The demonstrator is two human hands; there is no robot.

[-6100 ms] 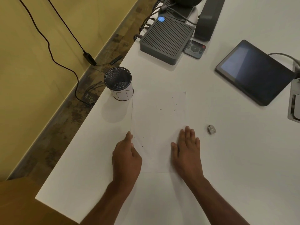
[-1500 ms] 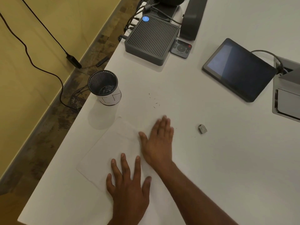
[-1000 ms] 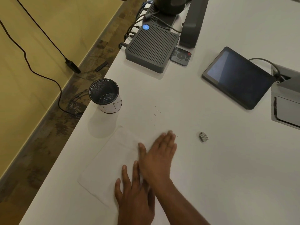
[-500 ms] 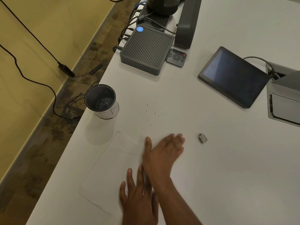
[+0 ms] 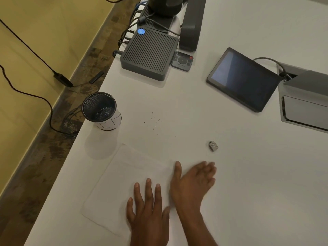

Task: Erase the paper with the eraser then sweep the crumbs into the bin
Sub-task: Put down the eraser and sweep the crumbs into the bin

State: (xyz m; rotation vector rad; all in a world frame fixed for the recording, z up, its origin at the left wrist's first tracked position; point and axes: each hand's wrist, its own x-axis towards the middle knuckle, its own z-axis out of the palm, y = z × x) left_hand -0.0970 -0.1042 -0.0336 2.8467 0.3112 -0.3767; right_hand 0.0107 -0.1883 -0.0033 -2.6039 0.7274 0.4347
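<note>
A left hand [image 5: 148,208] lies spread flat on the paper [image 5: 124,181] at the desk [image 5: 248,174] edge; the right hand [image 5: 192,181], open and blurred, holds nothing beside it. Beyond lie the eraser [image 5: 213,146], scattered crumbs [image 5: 154,121] and the mesh bin [image 5: 101,110].

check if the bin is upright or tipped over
Upright. The bin stands on its base near the table edge, its round mouth facing up, with something lying at its bottom.
</note>
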